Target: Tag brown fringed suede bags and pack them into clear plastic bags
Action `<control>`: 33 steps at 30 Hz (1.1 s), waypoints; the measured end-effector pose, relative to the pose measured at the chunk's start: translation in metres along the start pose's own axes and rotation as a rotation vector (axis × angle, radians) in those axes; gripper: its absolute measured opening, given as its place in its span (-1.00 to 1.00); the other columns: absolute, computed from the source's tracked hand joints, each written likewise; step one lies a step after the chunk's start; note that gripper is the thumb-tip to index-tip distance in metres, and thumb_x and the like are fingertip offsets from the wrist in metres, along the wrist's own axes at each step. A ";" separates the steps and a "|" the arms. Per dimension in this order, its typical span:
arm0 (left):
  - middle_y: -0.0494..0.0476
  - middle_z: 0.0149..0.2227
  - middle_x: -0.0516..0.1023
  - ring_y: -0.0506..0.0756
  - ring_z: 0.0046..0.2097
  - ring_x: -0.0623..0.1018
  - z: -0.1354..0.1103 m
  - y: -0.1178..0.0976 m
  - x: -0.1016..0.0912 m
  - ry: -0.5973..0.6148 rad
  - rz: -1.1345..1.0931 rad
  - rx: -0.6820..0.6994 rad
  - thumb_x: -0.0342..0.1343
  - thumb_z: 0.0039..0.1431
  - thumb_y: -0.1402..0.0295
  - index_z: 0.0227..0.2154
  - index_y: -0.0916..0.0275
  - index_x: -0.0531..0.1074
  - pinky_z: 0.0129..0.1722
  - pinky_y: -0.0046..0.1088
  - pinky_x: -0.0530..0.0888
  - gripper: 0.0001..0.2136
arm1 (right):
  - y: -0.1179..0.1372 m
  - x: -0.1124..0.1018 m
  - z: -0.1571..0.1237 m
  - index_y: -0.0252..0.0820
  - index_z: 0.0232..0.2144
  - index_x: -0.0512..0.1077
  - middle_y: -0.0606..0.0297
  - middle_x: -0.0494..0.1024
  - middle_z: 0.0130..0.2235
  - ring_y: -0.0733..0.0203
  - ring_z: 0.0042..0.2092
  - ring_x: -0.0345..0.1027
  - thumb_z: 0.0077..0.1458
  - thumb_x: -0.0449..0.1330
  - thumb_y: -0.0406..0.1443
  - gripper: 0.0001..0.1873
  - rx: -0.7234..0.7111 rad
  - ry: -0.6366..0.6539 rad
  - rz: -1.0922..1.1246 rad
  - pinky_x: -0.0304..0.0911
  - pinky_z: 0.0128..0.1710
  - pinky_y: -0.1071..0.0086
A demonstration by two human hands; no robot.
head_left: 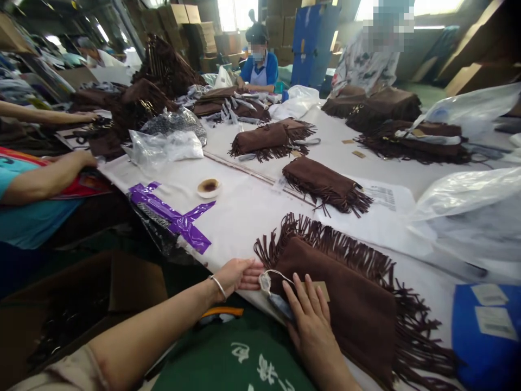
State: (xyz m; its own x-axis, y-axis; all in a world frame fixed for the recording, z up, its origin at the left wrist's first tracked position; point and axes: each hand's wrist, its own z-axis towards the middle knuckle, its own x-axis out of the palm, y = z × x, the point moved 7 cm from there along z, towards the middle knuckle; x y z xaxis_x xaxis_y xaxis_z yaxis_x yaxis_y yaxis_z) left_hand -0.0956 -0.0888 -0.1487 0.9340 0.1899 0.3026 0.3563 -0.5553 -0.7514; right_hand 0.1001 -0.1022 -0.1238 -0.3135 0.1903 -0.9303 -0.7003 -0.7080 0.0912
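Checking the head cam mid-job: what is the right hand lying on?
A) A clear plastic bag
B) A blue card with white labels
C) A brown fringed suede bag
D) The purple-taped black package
C. The right hand lies flat, fingers spread, on the brown fringed suede bag at the table's near edge.

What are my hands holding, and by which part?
Nothing gripped: right hand lies flat on the fringed suede bag; left hand rests open beside a white cord.

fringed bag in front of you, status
Right hand flat on brown suede fringed bag. Left hand beside white cord loop. Blue board off to the right.
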 end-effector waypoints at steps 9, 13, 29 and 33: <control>0.32 -0.21 0.56 0.13 -0.27 0.59 0.006 0.005 0.022 0.075 -0.300 0.049 0.08 0.19 0.21 -0.16 0.40 0.40 -0.21 -0.35 0.52 -0.68 | -0.015 0.006 0.012 -0.11 0.27 -0.03 0.23 0.11 0.27 -0.11 0.29 -0.12 0.02 -0.14 -0.56 -0.25 0.047 -0.137 -0.027 0.09 0.10 -0.03; 0.30 -0.26 0.57 0.12 -0.26 0.58 0.003 0.022 0.042 0.235 -0.433 -0.023 -0.03 0.22 0.03 -0.19 0.43 0.43 -0.19 -0.35 0.50 -0.53 | -0.020 -0.002 0.014 -0.20 0.28 -0.06 0.20 0.19 0.23 -0.03 0.25 0.03 0.02 -0.18 -0.56 -0.26 -0.042 -0.156 -0.004 0.17 0.07 0.06; 0.29 -0.27 0.59 0.19 -0.11 0.56 0.072 -0.037 0.096 0.504 -0.755 0.021 -0.08 0.20 0.27 -0.12 0.46 0.44 0.07 -0.22 0.35 -0.64 | -0.004 0.003 0.005 -0.26 0.27 -0.05 0.19 0.22 0.21 0.04 0.23 0.09 0.04 -0.20 -0.58 -0.29 -0.100 -0.156 -0.035 0.30 0.04 0.11; 0.35 -0.18 0.56 0.24 -0.01 0.50 0.068 -0.045 0.092 0.485 -0.577 0.137 -0.11 0.19 0.22 -0.09 0.47 0.41 0.11 -0.14 0.33 -0.57 | -0.004 0.006 0.001 -0.25 0.26 -0.04 0.20 0.19 0.23 0.05 0.25 0.02 0.02 -0.18 -0.59 -0.27 -0.106 -0.156 -0.016 0.25 0.09 0.11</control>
State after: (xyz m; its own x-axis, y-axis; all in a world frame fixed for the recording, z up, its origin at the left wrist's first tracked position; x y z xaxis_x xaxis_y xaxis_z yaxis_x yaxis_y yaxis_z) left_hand -0.0236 0.0086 -0.1264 0.4948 0.0252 0.8686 0.8136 -0.3645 -0.4529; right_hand 0.1003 -0.0976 -0.1291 -0.4041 0.2993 -0.8644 -0.6372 -0.7701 0.0312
